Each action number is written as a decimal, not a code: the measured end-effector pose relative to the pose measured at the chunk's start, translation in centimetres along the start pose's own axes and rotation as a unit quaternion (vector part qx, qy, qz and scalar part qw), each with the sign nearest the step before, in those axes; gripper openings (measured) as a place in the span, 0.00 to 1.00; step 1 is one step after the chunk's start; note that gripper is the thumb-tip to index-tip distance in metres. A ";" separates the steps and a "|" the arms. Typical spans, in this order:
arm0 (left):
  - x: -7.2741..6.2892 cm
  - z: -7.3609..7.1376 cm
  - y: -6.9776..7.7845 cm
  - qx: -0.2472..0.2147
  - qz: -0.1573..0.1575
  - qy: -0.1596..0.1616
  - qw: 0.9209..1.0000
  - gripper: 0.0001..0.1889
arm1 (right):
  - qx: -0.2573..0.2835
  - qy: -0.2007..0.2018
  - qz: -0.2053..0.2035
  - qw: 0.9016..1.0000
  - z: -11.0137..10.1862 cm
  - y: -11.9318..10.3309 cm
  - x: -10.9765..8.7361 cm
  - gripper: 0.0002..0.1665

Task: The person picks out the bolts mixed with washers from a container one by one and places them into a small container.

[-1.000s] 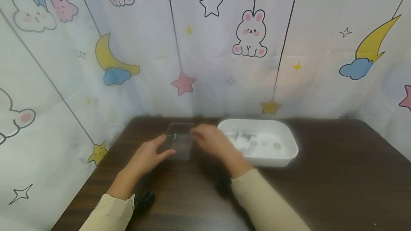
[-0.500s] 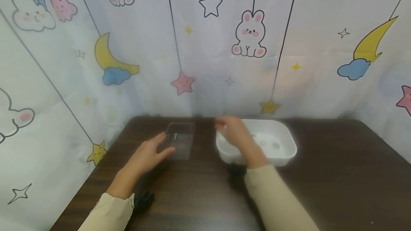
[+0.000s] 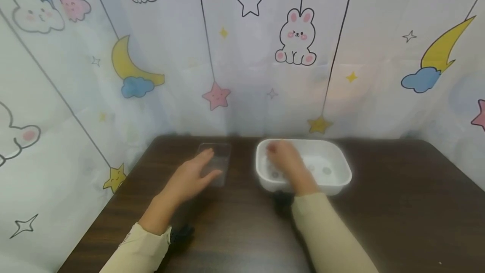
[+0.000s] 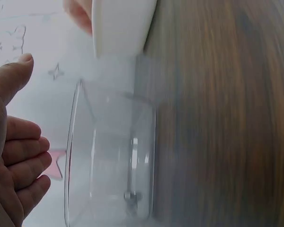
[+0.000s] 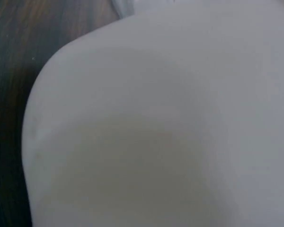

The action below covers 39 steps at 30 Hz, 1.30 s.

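Note:
My left hand (image 3: pixel 189 178), fingers extended and thumb apart, is held over the near left side of a clear plastic box (image 3: pixel 223 165). In the left wrist view a small shiny metal piece (image 4: pixel 132 196), shaped like a bolt, lies inside that box, and the hand grips nothing. My right hand (image 3: pixel 288 161) reaches down into the left part of a white tray (image 3: pixel 342 180), its fingers blurred and partly hidden; I cannot tell whether they hold anything. Small grey round pieces (image 3: pixel 326 171) lie on the tray's floor. The right wrist view is filled by the tray's white wall (image 5: pixel 132 85).
Box and tray stand side by side toward the back of a dark wood table (image 3: pixel 398 205), with a gap between them. Behind the table hangs a white curtain (image 3: pixel 257 66) printed with cartoons. A black strap (image 3: pixel 182 237) sits at the left cuff.
My right hand has moved from beside the clear box rightward to the white tray and lowered into it. The left hand has shifted slightly right, now overlapping more of the box.

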<state>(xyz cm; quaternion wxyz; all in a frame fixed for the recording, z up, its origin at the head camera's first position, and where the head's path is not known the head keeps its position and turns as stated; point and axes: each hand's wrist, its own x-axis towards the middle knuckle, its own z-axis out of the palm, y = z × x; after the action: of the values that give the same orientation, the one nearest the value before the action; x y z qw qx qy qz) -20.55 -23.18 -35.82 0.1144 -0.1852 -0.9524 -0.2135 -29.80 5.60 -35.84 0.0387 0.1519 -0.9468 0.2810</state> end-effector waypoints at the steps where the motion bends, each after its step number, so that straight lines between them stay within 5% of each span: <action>1: 0.1 0.2 0.3 0.001 0.005 -0.001 1.000 0.37 | 0.004 -0.005 0.010 1.000 0.0 0.0 0.0 0.07; 15: 2.3 2.9 4.4 -0.011 0.047 -0.036 0.998 0.37 | 0.013 -0.055 0.047 0.997 0.5 0.4 -0.1 0.21; 23: 3.9 5.0 7.0 -0.021 0.054 -0.066 0.996 0.34 | -0.046 -0.091 0.020 0.995 1.1 0.6 0.5 0.26; 33: 5.1 6.7 8.7 -0.013 0.077 -0.060 0.995 0.34 | -0.078 -0.116 -0.007 0.990 1.2 0.1 0.5 0.10; 39: 5.0 6.6 8.7 -0.017 0.056 -0.058 0.997 0.39 | -0.091 -0.124 0.002 0.988 1.6 0.1 0.6 0.04</action>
<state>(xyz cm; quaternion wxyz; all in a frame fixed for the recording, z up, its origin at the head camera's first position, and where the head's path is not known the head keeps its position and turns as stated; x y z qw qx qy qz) -22.49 -11.35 -36.98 0.0676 -0.2522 -0.9418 -0.2120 -30.36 4.69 -37.12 -0.0658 0.1799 -0.9662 0.1725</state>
